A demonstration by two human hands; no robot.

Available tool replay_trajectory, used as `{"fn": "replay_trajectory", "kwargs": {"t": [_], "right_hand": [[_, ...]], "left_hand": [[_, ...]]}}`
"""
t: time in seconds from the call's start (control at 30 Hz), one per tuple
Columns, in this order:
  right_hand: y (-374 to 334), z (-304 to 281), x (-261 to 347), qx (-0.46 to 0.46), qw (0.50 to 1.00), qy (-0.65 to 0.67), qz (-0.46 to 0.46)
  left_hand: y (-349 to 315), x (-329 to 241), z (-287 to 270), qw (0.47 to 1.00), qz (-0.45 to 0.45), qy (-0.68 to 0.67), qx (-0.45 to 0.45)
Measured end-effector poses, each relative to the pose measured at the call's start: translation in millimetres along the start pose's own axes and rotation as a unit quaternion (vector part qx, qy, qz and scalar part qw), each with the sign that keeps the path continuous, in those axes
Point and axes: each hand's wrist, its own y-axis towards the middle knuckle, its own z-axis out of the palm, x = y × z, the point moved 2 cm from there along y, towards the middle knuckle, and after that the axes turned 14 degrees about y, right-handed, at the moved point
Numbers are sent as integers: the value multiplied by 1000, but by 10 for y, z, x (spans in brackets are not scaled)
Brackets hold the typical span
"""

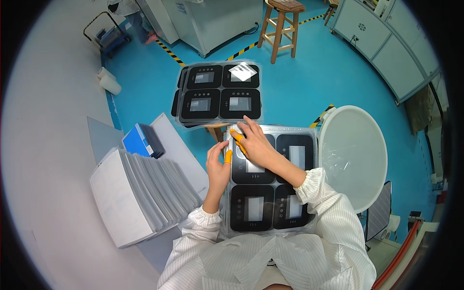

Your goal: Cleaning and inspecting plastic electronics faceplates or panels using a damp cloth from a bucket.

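Observation:
A stack of clear plastic sheets (272, 181) with black rounded panels and pale windows lies in front of me. At its far left corner is my right hand (258, 147), with orange finger cots on the thumb and index finger. Those two fingers come together over the sheet's corner; what lies between them is hardly visible. The other fingers reach past the far edge. My left hand (219, 169), with an orange cot on its thumb, rests along the left edge, fingers stretched forward. A second stack of similar sheets (221, 92) lies farther ahead, on a wooden stool.
A large white round tub (355, 159) stands at my right. Leaning paper-like sheets (145, 193) and a blue box (139, 140) are on the left. Ahead are a wooden stool (280, 26), a grey cabinet (212, 29), a trolley (111, 38) and a person's legs (137, 26).

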Motion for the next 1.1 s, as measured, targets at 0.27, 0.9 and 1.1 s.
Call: {"fn": "replay_trajectory", "kwargs": {"t": [0.27, 0.9, 1.1], "right_hand": [[95, -86, -49, -119, 988, 94, -14], [-345, -409, 373, -55, 963, 242, -102], [-719, -856, 229, 3, 904, 428, -4]], "left_hand": [[-2, 4, 24, 999, -19, -35, 19], [414, -17, -49, 958, -78, -243, 132], [954, 577, 10, 918, -222, -325, 53]]}}
